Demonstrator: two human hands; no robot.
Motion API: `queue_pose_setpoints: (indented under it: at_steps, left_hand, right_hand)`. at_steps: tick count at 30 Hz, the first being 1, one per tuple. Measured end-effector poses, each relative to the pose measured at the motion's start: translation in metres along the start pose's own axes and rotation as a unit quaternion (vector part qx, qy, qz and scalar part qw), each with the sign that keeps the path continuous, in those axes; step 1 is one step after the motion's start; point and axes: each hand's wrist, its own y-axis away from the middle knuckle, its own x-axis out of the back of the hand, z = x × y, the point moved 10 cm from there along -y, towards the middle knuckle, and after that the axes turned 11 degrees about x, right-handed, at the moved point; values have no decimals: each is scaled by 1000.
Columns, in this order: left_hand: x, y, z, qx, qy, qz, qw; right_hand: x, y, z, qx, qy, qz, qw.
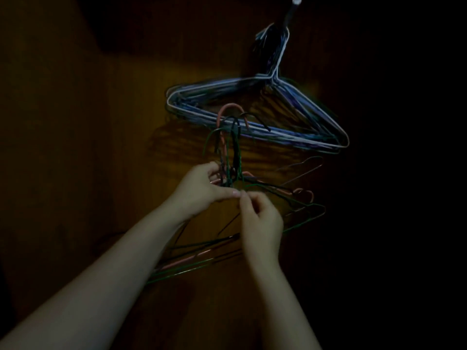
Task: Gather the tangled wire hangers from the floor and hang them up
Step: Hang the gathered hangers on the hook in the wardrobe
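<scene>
A dim room, with a dark wooden panel (101,127) as the whole background, lit only in a patch at its centre.

Your left hand (199,188) has its fingers (214,170) curled round the necks of the tangled hangers (228,108), gathered just below the hooks. Your right hand (260,215) meets it at 4 o'clock. Its thumb and forefinger are pressed together and seem to pinch one thin wire by the necks, though the light is too poor to say which.

The pink, green and black bundle stands hooks-up at 12 o'clock from your hands. Its shoulders and bars trail off toward 6 and 3 o'clock, crossing one another.

Further out, at 1 o'clock, a stack of pale hangers (303,133) hangs from a peg (294,6) at the top edge. The held hooks overlap that stack's lower bars in view; I cannot tell whether they touch.

- **Grip:** hold the necks firmly with the left hand so the hooks stay bunched.
- **Untangling:** let the right pinch work one wire loose at a time, sliding it along rather than tugging.
- **Before lifting:** turn every hook to face the same way.
- **The lift:** raise the bundle clear of the hung stack's bars, which will likely snag any stray hook.
</scene>
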Motion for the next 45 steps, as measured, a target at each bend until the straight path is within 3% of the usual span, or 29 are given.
queue_pose_setpoints:
  at_steps: [6,12,23,33,40,45]
  left_hand:
    - [-30,33,-45,48,20,-4,999]
    - [-44,39,-58,58,7,-6,998]
    - [-46,31,-97,125,58,-37,990]
    - [-36,29,-94,99,53,-41,993]
    - [-8,25,-91,107,5,-66,992]
    - [10,24,-83,101,-25,-58,993]
  right_hand:
    - [2,35,47,-162,-134,-17,978]
    - [-2,50,65,-215,-135,-36,967]
    - [-2,47,79,-204,-141,-27,968]
    - [-20,41,93,-217,-132,-36,967]
    - [8,24,101,-181,-65,8,981]
    - [24,10,96,-178,-177,50,967]
